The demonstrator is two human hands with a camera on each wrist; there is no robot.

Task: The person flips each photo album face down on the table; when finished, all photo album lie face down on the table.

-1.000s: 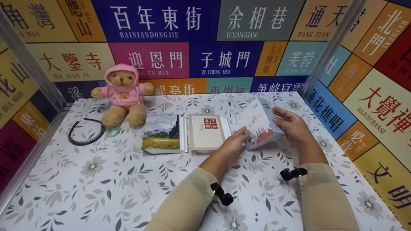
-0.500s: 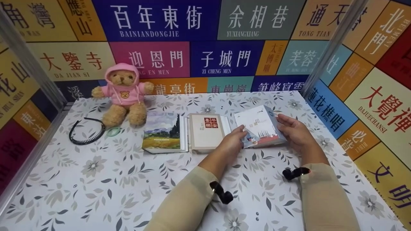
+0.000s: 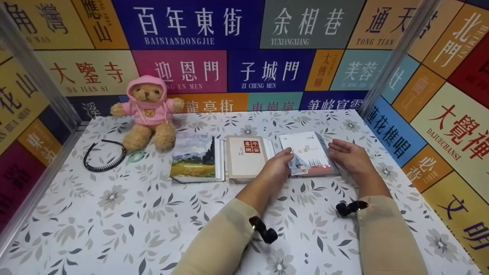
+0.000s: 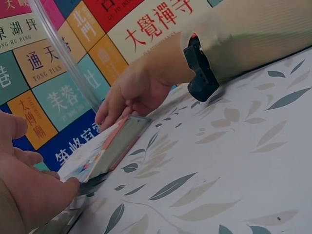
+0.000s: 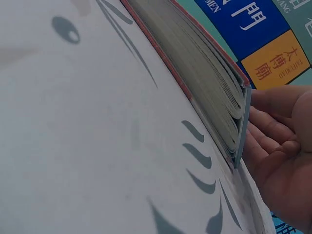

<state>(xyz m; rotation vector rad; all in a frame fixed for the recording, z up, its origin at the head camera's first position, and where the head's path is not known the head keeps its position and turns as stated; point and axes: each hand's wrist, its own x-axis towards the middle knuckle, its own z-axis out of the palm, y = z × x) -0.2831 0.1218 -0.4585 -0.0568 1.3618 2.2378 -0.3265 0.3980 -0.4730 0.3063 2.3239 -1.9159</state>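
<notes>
A white book (image 3: 307, 152) with an illustrated cover lies flat on the flowered table (image 3: 126, 214), rightmost of three books in a row. My left hand (image 3: 282, 165) pinches its near left corner, fingers on the cover and thumb at the edge. In the left wrist view the left hand (image 4: 34, 187) meets the white book (image 4: 108, 147) at that corner. My right hand (image 3: 347, 156) rests with relaxed fingers against the book's right edge. The right wrist view shows the white book's page block (image 5: 204, 63) close up, with the right hand's fingers (image 5: 280, 141) beside it.
A beige book with a red seal (image 3: 246, 156) and a book with a landscape painting cover (image 3: 194, 158) lie left of the white one. A teddy bear in a pink hoodie (image 3: 149, 112) sits at the back left, a black headband (image 3: 104, 156) beside it. Sign-covered walls enclose the table.
The white book, held tilted up off the table by both hands a second ago, has come down and now lies flat. The right hand's fingers have eased off to its edge.
</notes>
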